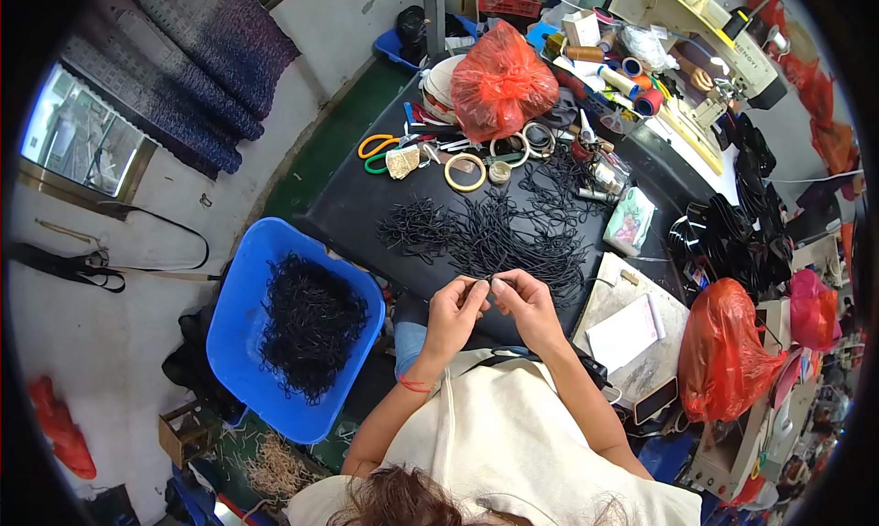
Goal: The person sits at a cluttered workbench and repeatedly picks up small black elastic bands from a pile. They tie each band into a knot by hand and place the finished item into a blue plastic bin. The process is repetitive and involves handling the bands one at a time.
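Over the near edge of the black desk [341, 216], the person's left hand [449, 320] and right hand [533, 312] meet almost tip to tip, each pinched narrow, thumb against forefinger, on a small piece of black cord [489, 281]. Most of it is hidden by the fingers, so I can't tell whether it is knotted or looped. Just beyond the fingertips sprawls a tangled pile of black cords [513, 236], and low on the left a blue plastic tub [236, 329] holds a heap of black loops [311, 329]. To my mind the likeliest trouble is a slip: cord that thin gives the fingertips little to grip, and if one pinch loosened, the piece could drop into the lap or vanish among its lookalikes. Snagging is another risk, since the strands lie crossed and one pulled out might drag others along. The orange-handled scissors [376, 145] lie well apart, toward the far side.
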